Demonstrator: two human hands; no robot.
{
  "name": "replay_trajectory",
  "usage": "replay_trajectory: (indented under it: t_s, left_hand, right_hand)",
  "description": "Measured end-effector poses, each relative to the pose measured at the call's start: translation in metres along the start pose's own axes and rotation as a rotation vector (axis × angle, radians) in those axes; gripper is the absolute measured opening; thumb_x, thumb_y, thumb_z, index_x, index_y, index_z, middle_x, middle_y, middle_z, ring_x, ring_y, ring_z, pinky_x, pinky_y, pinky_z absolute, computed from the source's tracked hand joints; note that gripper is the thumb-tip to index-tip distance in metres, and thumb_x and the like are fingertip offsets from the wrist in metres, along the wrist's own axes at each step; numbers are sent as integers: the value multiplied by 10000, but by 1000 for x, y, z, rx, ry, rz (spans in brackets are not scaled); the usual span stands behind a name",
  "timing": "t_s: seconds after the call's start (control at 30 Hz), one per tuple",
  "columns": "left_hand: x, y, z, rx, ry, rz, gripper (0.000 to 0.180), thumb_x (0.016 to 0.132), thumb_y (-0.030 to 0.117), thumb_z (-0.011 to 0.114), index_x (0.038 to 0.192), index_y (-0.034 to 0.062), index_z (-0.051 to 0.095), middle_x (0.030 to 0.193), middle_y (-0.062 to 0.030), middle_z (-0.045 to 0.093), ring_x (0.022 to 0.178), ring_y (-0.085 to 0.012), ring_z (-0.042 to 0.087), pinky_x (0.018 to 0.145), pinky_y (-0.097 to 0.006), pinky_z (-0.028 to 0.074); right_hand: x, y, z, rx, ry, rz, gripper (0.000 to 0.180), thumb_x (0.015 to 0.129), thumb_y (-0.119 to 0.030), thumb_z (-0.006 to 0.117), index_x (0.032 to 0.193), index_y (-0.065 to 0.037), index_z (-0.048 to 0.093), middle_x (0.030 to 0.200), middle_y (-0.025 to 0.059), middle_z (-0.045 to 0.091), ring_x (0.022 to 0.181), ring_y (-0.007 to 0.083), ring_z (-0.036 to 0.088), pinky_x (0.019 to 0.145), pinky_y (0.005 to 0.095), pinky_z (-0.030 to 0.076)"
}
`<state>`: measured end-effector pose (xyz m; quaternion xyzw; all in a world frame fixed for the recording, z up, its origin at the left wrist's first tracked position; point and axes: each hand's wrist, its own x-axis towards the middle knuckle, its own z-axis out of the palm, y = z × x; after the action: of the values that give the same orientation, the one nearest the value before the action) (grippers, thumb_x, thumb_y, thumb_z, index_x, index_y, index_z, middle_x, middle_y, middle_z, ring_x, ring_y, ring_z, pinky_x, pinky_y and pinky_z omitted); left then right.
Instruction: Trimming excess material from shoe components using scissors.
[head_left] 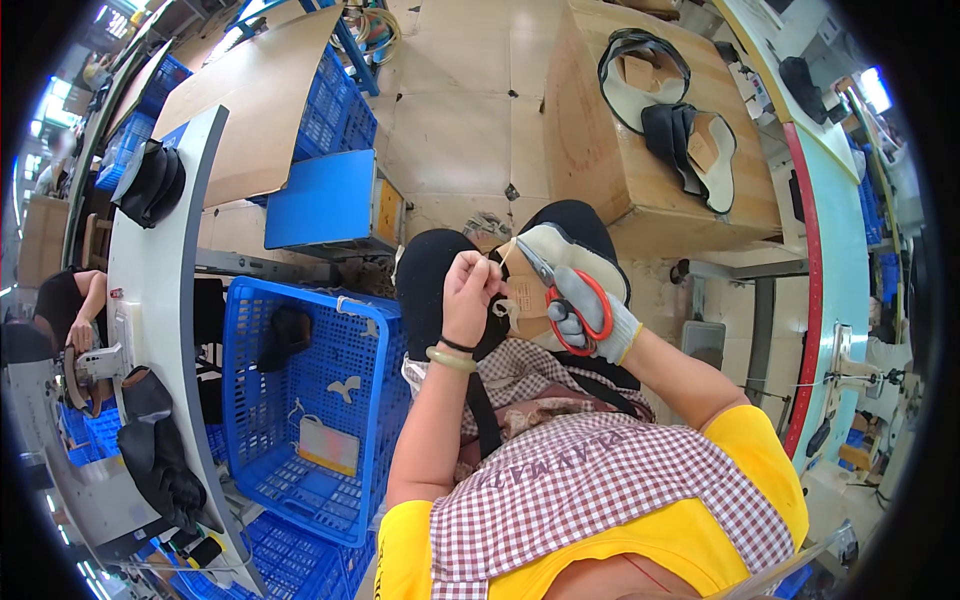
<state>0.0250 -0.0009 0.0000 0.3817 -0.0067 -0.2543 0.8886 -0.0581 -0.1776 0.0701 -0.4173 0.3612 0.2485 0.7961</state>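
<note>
On my lap lies a shoe upper [572, 256] with pale lining showing and a black rim, close to my dark trousers. My right hand [580, 294], in a grey-white glove, grips a pair of scissors [548, 283] with red handles. Their blades point up and to the left, toward a thin tan strip [507, 250]. My left hand [468, 295] is bare and closed in a pinch, with the strip's lower end at its fingertips. Whether the blades touch the strip, I cannot tell. A cardboard piece [522, 297] rests between my hands, beside a crumpled whitish scrap.
Left of me stands a blue plastic crate [300, 285] with a few scraps inside. Two shoe uppers [690, 150] lie on a large cardboard box [590, 130] ahead right. A white bench [205, 210] at the left bears black pieces; another person's arm [92, 300] works at a machine beyond.
</note>
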Motion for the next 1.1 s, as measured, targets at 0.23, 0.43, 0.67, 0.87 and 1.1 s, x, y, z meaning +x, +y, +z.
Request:
replay_trajectory:
  t_s: [0.23, 0.43, 0.67, 0.87, 1.1]
  left_hand:
    - [22, -15, -14, 1034, 197, -84, 257, 822, 207, 699, 810, -24, 587, 656, -35, 551, 585, -79, 490, 523, -250, 395]
    - [24, 16, -9, 474, 96, -485, 145, 890, 137, 573, 806, 25, 608, 829, -41, 626, 798, -138, 617, 636, -291, 529]
    - [-12, 25, 17, 31, 55, -197, 152, 894, 31, 497, 747, 18, 532, 777, -6, 515, 756, -95, 560, 921, -373, 505]
    - [-45, 30, 41, 186, 176, 77, 177, 912, 43, 499, 735, 53, 511, 745, 51, 456, 677, -18, 421, 897, -281, 469]
    - [-58, 17, 51, 121, 186, 185, 129, 929, 87, 551, 809, 42, 536, 817, 30, 545, 711, -30, 450, 693, -201, 397]
  right_hand:
    - [4, 7, -6, -36, -28, -25, 339, 915, -462, 539, 929, -126, 497, 681, 2, 553, 453, 48, 463, 367, 179, 369]
    - [-2, 5, -10, 39, -95, 19, 340, 927, -459, 519, 956, -121, 500, 690, 11, 570, 445, 64, 466, 361, 188, 372]
    - [-22, 1, -3, 158, -230, 35, 367, 931, -484, 507, 1065, -142, 505, 711, 35, 592, 434, 85, 449, 370, 197, 365]
    - [-32, 7, 18, 288, -427, 27, 371, 936, -470, 511, 1113, -144, 516, 702, 16, 558, 442, 67, 429, 377, 180, 341]
    - [-44, 15, 36, 205, -406, -75, 408, 928, -461, 533, 1156, -124, 511, 705, 4, 546, 449, 61, 434, 384, 177, 346]
